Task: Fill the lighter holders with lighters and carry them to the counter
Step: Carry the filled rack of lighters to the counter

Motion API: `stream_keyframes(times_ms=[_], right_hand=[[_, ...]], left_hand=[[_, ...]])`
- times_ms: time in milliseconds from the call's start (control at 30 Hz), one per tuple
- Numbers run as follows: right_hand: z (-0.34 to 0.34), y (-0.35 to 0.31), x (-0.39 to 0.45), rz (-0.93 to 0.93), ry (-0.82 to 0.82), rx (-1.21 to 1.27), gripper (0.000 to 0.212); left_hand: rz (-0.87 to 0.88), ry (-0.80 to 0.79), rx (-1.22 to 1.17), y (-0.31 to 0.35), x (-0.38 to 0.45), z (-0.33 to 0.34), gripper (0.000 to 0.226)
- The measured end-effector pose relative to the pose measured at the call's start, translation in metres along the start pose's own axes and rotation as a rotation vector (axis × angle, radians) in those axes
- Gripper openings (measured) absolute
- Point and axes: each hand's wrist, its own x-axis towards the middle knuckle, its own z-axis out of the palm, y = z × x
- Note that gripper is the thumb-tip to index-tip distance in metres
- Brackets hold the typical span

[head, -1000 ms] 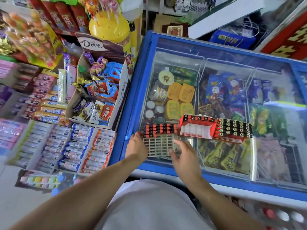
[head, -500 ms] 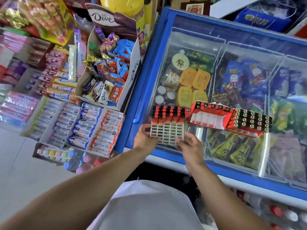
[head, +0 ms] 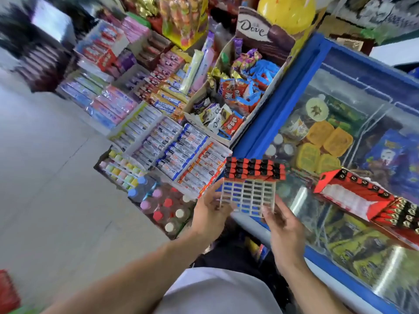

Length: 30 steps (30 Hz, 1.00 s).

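The left hand (head: pixel 209 214) and right hand (head: pixel 284 225) each clasp a lower corner of a white plastic grid holder (head: pixel 247 197), lifted off the freezer (head: pixel 294 71) at its near left corner. Red-and-black lighters (head: pixel 254 169) pack its upper rows; the lower cells are bare lattice. Two red cardboard lighter boxes (head: pixel 353 191) lie on the freezer's glass lid, toward its near edge.

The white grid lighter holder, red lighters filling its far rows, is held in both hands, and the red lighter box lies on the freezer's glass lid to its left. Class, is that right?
Not quite. The head view shows the red lighter box lying to the right of the lighter holder, not its left. Otherwise correct: left hand and right hand hold it, red lighters fill its far rows, and the box rests on the freezer's glass lid.
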Motion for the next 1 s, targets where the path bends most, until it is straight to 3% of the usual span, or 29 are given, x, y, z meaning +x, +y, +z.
stream_keyframes(times_ms=[167, 333, 400, 567, 800, 1000], right_hand=[[0.069, -0.001, -0.022, -0.064, -0.196, -0.025, 0.037], [0.154, 0.009, -0.065, -0.05, -0.391, -0.069, 0.049], [0.192, 0.015, -0.086, -0.054, -0.417, -0.092, 0.051], [0.282, 0.014, -0.134, -0.108, -0.467, -0.154, 0.034], [0.378, -0.001, -0.15, -0.142, -0.468, -0.238, 0.042], [0.465, -0.034, -0.128, -0.142, -0.48, -0.205, 0.048]], left_hand=[[0.028, 0.205, -0.083, -0.016, -0.028, -0.072, 0.065], [0.031, 0.32, -0.197, -0.034, -0.062, -0.171, 0.062], [0.012, 0.331, -0.211, -0.041, -0.075, -0.215, 0.06], [0.019, 0.414, -0.175, -0.051, -0.088, -0.315, 0.062], [0.061, 0.449, -0.144, -0.035, -0.081, -0.412, 0.064], [0.104, 0.388, -0.104, 0.004, -0.038, -0.486, 0.08]])
